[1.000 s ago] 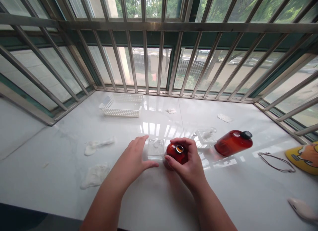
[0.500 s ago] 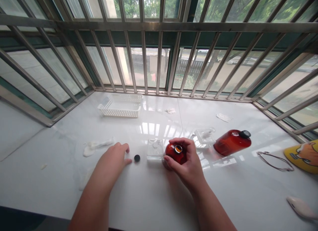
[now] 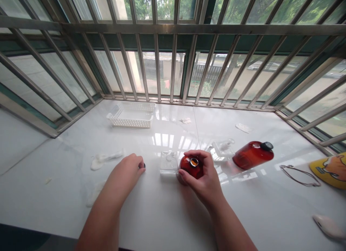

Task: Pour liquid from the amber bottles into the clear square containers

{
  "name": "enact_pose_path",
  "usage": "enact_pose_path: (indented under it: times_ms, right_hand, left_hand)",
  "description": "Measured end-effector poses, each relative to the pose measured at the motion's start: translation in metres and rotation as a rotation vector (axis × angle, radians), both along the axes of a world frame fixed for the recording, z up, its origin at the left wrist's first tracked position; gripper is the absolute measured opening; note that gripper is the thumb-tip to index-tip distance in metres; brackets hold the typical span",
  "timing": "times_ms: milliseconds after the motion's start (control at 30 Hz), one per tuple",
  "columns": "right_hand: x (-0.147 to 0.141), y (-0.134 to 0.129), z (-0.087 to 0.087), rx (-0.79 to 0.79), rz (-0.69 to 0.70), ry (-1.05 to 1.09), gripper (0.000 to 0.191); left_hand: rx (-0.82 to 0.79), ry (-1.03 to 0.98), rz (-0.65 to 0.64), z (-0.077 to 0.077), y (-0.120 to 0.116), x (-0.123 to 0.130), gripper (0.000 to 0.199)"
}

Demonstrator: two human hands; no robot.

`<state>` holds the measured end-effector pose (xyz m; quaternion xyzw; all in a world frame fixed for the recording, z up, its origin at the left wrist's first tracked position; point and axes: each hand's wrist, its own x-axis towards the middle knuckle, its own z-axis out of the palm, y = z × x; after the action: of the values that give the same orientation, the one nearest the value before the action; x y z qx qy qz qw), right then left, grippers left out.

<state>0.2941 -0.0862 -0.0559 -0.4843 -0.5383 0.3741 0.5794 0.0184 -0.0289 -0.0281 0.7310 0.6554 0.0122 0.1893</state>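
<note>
My right hand (image 3: 202, 171) is wrapped round an amber bottle (image 3: 191, 166) that stands upright on the white surface, its round mouth uncovered. Between the fingertips of my left hand (image 3: 129, 168) is a small black bottle cap (image 3: 142, 166), mostly hidden by the fingers. A clear plastic box (image 3: 169, 163) sits between my two hands, close against the bottle's left side. Right of the bottle, a second amber bottle (image 3: 251, 155) with a black cap lies on its side.
Behind stands a white perforated basket (image 3: 131, 122). Another clear container (image 3: 222, 150) lies beside the lying bottle. Crumpled white pieces (image 3: 98, 161) are at left. A thin cord loop (image 3: 300, 174), a yellow object (image 3: 329, 170) and a pale object (image 3: 328, 225) are at right. Metal bars (image 3: 173, 29) border the back.
My left hand has closed its fingers on the black cap, which lay uncovered on the surface before. My right hand and the bottle have stayed in place.
</note>
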Motion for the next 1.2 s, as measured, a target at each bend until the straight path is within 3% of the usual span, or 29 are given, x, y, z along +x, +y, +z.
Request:
enact_pose_path:
  times_ms: [133, 233, 400, 467, 600, 733, 867, 1000, 1100, 1200]
  right_hand:
    - [0.001, 0.000, 0.000, 0.001, -0.003, -0.011, 0.052]
    - [0.000, 0.000, 0.000, -0.004, -0.003, -0.012, 0.051]
    - [0.000, 0.000, 0.000, 0.006, -0.010, -0.010, 0.051]
    - [0.000, 0.000, -0.002, 0.015, -0.018, -0.017, 0.053]
    - [0.002, 0.002, -0.009, 0.041, -0.018, 0.000, 0.058]
    - [0.008, 0.007, -0.017, 0.115, 0.017, -0.054, 0.069]
    - [0.012, 0.014, -0.026, 0.201, 0.041, -0.214, 0.093]
    - [0.013, 0.016, -0.030, 0.276, -0.010, -0.284, 0.108]
    - [0.014, 0.010, -0.018, 0.374, -0.152, -0.262, 0.099]
    - [0.012, -0.007, 0.010, 0.447, -0.250, -0.150, 0.061]
  left_hand:
    - [0.098, 0.130, 0.084, -0.002, 0.003, -0.013, 0.004]
    - [0.138, 0.022, 0.096, 0.000, 0.001, -0.008, 0.015]
    - [0.078, -0.429, -0.045, 0.001, -0.007, 0.026, 0.081]
    - [0.062, -0.523, -0.080, -0.002, -0.008, 0.043, 0.097]
    - [0.063, -0.588, -0.064, -0.009, -0.004, 0.065, 0.081]
    - [0.079, -0.596, 0.056, -0.007, 0.000, 0.061, 0.070]
    - [0.125, -0.620, 0.105, 0.009, -0.001, 0.045, 0.071]
    - [0.237, -0.623, 0.137, 0.042, -0.015, 0.038, 0.070]
    - [0.310, -0.607, 0.168, 0.065, -0.032, 0.039, 0.072]
    - [0.379, -0.617, 0.126, 0.079, -0.049, 0.041, 0.073]
